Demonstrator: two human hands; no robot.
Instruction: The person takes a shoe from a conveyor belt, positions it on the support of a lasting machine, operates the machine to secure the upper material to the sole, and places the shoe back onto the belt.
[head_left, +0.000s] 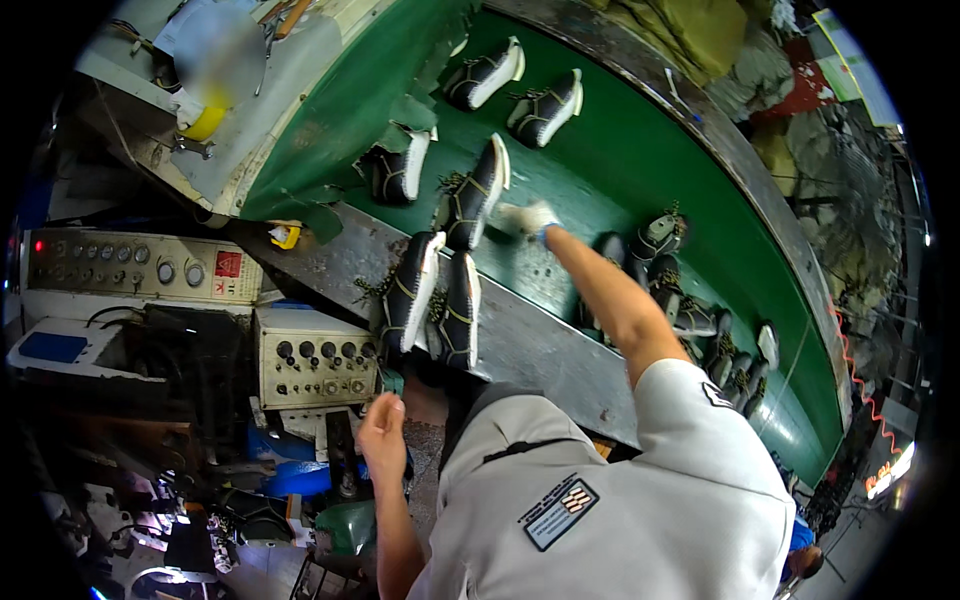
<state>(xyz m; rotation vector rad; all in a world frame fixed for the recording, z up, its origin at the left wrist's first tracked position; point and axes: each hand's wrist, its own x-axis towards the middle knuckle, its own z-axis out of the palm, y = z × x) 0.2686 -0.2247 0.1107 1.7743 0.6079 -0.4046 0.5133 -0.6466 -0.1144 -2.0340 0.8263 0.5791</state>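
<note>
My right hand [530, 218], in a pale glove with a blue band at the wrist, reaches over the green belt. Its fingers are smeared by motion beside a dark shoe [473, 198] with a white sole edge; whether they touch it I cannot tell. Two similar shoes, one on the left [412, 292] and one on the right [460, 312], stand side by side at the metal ledge nearer to me. Low on the left, my bare left hand [383, 432] hangs near a control box, its fingers loosely curled together and nothing visible in them.
More shoes [547, 108] lie along the green conveyor belt [590, 190], with a cluster [670, 285] to the right of my right arm. The metal ledge [540, 345] runs before me. A knobbed control box [315, 360] and a panel with gauges [140, 265] stand left.
</note>
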